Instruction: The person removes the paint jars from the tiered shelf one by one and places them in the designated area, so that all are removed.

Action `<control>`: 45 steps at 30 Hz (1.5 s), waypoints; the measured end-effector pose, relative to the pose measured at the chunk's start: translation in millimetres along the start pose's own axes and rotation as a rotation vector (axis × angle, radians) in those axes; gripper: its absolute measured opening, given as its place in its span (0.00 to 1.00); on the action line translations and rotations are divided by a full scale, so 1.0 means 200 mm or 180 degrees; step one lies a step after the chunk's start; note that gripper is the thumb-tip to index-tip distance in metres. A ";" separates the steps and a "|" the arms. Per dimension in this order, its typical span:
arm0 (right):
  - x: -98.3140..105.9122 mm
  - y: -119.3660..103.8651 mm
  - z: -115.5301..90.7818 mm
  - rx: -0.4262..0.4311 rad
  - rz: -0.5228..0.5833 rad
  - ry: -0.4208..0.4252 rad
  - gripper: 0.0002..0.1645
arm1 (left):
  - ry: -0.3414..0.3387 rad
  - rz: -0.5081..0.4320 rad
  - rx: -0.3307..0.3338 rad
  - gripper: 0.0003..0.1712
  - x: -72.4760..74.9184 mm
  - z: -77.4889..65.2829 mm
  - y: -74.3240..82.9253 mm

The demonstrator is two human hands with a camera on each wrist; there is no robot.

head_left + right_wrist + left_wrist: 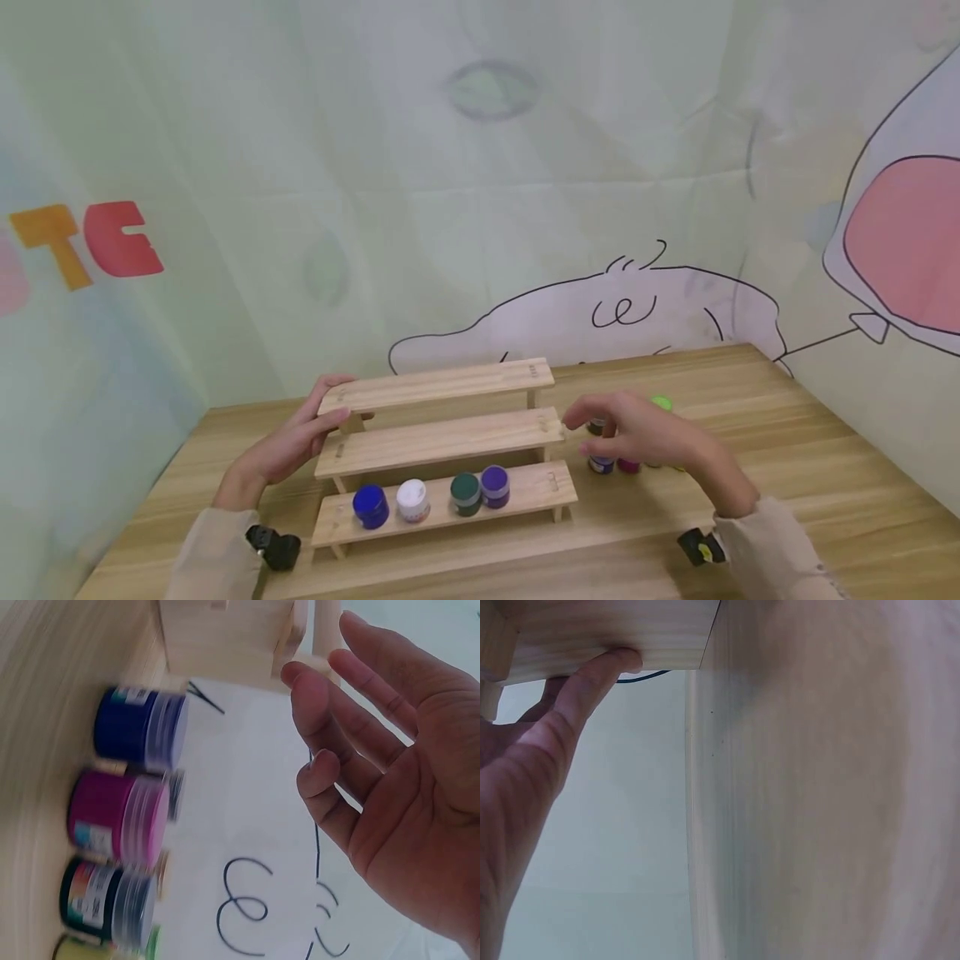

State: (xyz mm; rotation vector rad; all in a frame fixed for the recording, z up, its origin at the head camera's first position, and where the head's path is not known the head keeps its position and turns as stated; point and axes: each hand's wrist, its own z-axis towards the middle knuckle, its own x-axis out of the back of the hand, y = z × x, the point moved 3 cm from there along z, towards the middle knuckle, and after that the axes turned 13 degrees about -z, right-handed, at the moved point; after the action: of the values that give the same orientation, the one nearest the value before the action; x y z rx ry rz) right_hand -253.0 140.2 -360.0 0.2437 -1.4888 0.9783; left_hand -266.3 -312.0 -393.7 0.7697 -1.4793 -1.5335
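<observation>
My left hand [296,440] grips the left end of a three-tier wooden display rack [442,442], thumb over the top board and fingers behind it. On the lowest tier stand a blue paint jar [371,507], a white one [413,501], a dark green one [466,495] and a purple one [495,487]. Off the rack's right end, my right hand [641,429] hovers above more paint jars, fingers loosely bent, nothing in them. The right wrist view shows a dark blue jar [135,727], a magenta jar [112,814] and a dark green jar [101,904] beneath it.
A yellow jar [79,949] and a lime-green lid [661,402] belong to the group on the right, partly hidden by the hand. Everything stands on a wood-grain table [600,550]. A printed cloth backdrop [300,167] hangs behind its far edge.
</observation>
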 end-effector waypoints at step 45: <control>-0.25 -0.39 0.30 0.0448 -0.0025 -0.0316 0.18 | 0.0046 -0.0066 0.0008 0.25 0.00 0.00 -0.01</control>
State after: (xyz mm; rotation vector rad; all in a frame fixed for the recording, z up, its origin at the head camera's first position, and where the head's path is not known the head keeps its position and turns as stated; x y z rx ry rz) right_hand -234.0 32.6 -363.6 0.4042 -1.5092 1.0791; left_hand -267.2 -312.2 -395.5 0.7984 -1.4671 -1.5387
